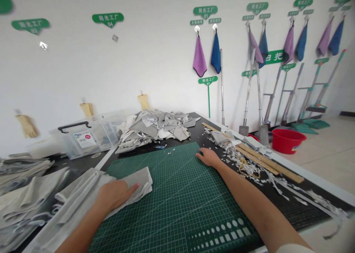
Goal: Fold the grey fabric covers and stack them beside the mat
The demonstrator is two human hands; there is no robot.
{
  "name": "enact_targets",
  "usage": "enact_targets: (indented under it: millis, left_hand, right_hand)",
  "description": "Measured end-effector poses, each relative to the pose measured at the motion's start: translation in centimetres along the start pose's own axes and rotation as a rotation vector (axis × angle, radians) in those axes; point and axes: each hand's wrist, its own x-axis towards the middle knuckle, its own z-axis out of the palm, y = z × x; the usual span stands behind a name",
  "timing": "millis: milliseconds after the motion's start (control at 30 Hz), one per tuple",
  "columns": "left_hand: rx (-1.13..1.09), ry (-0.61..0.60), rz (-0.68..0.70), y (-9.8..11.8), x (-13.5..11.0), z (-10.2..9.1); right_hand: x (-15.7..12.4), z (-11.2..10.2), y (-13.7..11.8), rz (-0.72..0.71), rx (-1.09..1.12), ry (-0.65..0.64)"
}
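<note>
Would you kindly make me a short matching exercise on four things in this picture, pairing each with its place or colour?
Column one:
1. Left hand
2. Right hand
3. Cutting mat
4. Basin

Column two:
A. Red, standing on the floor
B. On a light grey cloth
C. Green, with a printed grid
D. At the far right corner of the cutting mat

Right pairs: 1-B, 2-D, 3-C, 4-A.
</note>
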Motion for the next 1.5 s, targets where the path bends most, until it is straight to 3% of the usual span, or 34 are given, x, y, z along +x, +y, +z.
enact_targets:
  millis: [133, 233, 333, 400, 500, 667, 933, 1133, 1333, 1500]
  left_hand:
    - [0.012, 0.022, -0.093, -0.8, 1.6, 1.4]
    - [0.036, 0.170, -0.112, -0.2, 2.1, 2.2]
    - [-0.029, 0.280, 0.120, 0.6, 2.2, 3.3]
    - [-0.113, 0.212, 0.307, 1.0, 2.2, 4.3]
    - [-0.220, 0.058, 0.371, 0.8, 2.5, 6.1]
    - [-0.255, 0.022, 0.242, 0.4, 4.8, 7.7]
    - [-0.315, 0.022, -0.099, 1.9, 9.9, 7.3]
    - [-0.388, 0.140, -0.406, 3.1, 12.2, 7.0]
    - [-0.446, 0.203, -0.533, 0.7, 13.8, 7.8]
    - [-0.419, 0.219, -0.590, -1.6, 13.6, 8.0]
  right_hand:
    - [0.0, 0.1, 0.1, -0.005, 0.002, 0.004]
    - [0.0, 0.1, 0.2, -0.006, 0.000, 0.004]
    - [0.0, 0.1, 0.1, -0.009, -0.004, -0.001]
    - [0.0, 0.1, 0.1, -0.010, -0.007, -0.004]
    - [0.0, 0.1, 0.1, -0.008, -0.011, -0.007]
    - [0.0, 0.0, 0.1, -0.015, -0.015, -0.006]
    - [0.1, 0.0, 0.1, -0.020, -0.026, -0.014]
    - [0.0, 0.0, 0.0, -0.019, -0.033, -0.021]
    - [-0.1, -0.4, -0.3, -0.013, -0.032, -0.031]
    - [-0.2, -0.5, -0.4, -0.004, -0.028, -0.041]
